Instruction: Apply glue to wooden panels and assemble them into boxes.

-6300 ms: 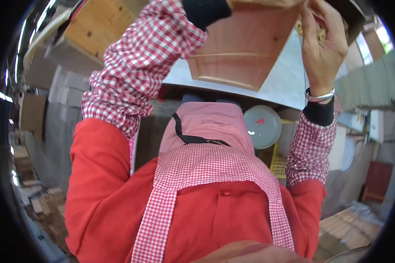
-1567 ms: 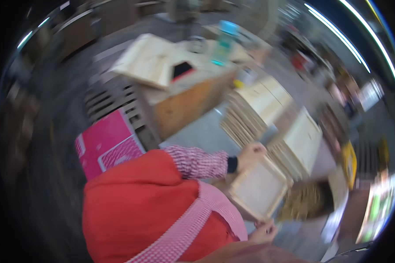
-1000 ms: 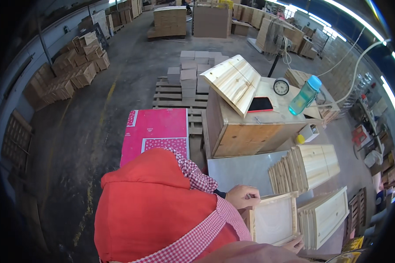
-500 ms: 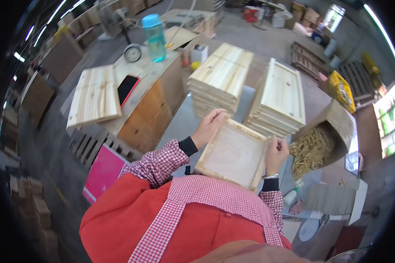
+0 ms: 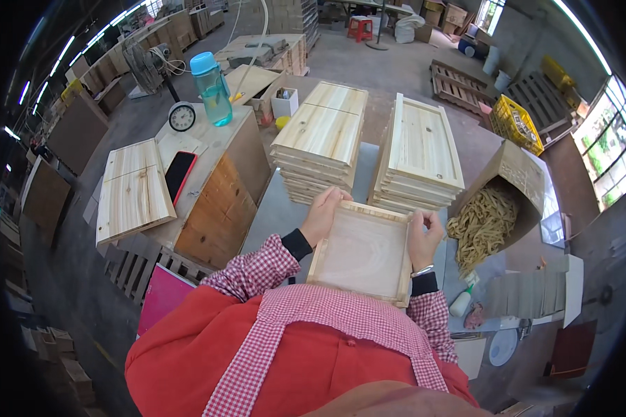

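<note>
A shallow square wooden tray [image 5: 363,251] rests close against my apron, its inside whitish with faint curved smears. My left hand [image 5: 324,215] is closed on its far left corner. Along the right side of the tray, my right hand [image 5: 424,240] grips the upper part of the rim, thumb and fingers bent together. Just beyond my hands stand two stacks of pale wooden pieces. The left stack [image 5: 325,128] has flat boards on top, while the right stack [image 5: 424,142] is topped by a framed panel with a raised rim.
On the right, a tipped cardboard box [image 5: 515,174] spills tan strips [image 5: 485,224]. A white bottle [image 5: 460,302] lies near a row of grey sheets [image 5: 528,295]. The left bench holds a water bottle [image 5: 215,101], clock [image 5: 182,117], phone [image 5: 181,174] and boards [image 5: 133,191].
The view has shifted, and the tray now appears squarer to me, less tilted. Both hands keep their places on its rim.
</note>
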Motion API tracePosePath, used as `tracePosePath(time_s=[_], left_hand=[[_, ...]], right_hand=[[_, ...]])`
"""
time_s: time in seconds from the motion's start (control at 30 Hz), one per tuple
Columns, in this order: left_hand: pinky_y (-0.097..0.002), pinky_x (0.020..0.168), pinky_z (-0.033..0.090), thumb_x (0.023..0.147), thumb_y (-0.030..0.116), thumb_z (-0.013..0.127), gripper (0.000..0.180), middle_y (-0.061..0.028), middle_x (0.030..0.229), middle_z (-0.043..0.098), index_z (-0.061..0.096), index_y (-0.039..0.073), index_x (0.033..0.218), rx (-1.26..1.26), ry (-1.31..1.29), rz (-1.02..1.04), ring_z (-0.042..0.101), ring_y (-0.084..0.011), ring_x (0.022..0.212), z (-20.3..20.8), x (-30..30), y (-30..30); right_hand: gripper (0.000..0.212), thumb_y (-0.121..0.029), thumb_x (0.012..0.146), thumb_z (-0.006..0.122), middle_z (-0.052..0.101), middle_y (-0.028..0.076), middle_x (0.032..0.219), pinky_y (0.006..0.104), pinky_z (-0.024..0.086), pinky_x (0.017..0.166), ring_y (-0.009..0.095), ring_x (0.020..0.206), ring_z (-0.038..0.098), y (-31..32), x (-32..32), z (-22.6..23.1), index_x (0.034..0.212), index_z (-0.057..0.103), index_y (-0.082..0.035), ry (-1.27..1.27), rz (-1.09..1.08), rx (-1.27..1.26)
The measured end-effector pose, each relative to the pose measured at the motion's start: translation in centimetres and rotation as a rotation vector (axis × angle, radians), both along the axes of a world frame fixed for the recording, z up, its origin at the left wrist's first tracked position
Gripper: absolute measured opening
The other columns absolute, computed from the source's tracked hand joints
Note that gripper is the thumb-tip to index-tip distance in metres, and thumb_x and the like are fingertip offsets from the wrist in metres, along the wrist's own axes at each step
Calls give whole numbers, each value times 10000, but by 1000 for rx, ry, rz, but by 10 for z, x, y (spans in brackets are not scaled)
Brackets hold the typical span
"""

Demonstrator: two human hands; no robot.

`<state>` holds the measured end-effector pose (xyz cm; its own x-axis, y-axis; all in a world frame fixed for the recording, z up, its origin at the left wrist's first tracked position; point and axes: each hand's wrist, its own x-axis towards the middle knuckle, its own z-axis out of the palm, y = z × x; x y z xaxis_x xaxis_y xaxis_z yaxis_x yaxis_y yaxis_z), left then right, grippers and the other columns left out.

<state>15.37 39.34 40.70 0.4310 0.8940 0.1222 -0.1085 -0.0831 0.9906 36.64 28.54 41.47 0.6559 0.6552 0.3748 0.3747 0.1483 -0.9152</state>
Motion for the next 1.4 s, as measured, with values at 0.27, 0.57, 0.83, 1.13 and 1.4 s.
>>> tracePosePath(time_s=[0.27,0.57,0.83,1.13,1.4], left_hand=[[-278,846,431,1013,197,399,288,-31,889,600,598,25,895,-150,-173,54,541,-121,889,-49,-4,-33],[-307,864,434,991,197,405,316,-83,917,644,623,-25,940,251,62,192,575,-164,894,-21,-17,-15],[-417,1095,317,1013,326,309,507,-210,1293,521,504,-93,1221,-449,-804,34,451,-310,1255,4,-82,-31],[-448,1147,236,1016,449,210,652,-215,1468,333,312,-68,1400,-619,-1021,-223,295,-339,1381,-16,-142,-1],[-385,1111,284,1009,511,177,704,-192,1397,449,385,-54,1372,-400,-619,-299,384,-279,1335,-48,-147,56]], right_hand=[[190,-104,884,586,476,-2,642,260,390,571,78,633,425,-27,0,-38,742,521,3,-116,32,14],[220,-157,909,595,675,111,850,282,481,723,127,769,598,-13,27,-50,1042,654,9,-110,276,-3],[347,-230,996,479,662,98,1025,292,494,833,141,917,615,-66,-5,-77,1172,596,45,62,185,-198],[319,-226,1007,457,620,62,850,232,489,692,105,729,583,-148,-92,-47,1126,604,30,-42,-127,-321],[229,-189,987,507,538,4,738,185,399,567,58,613,473,-110,-202,-70,1079,563,13,164,-286,-124]])
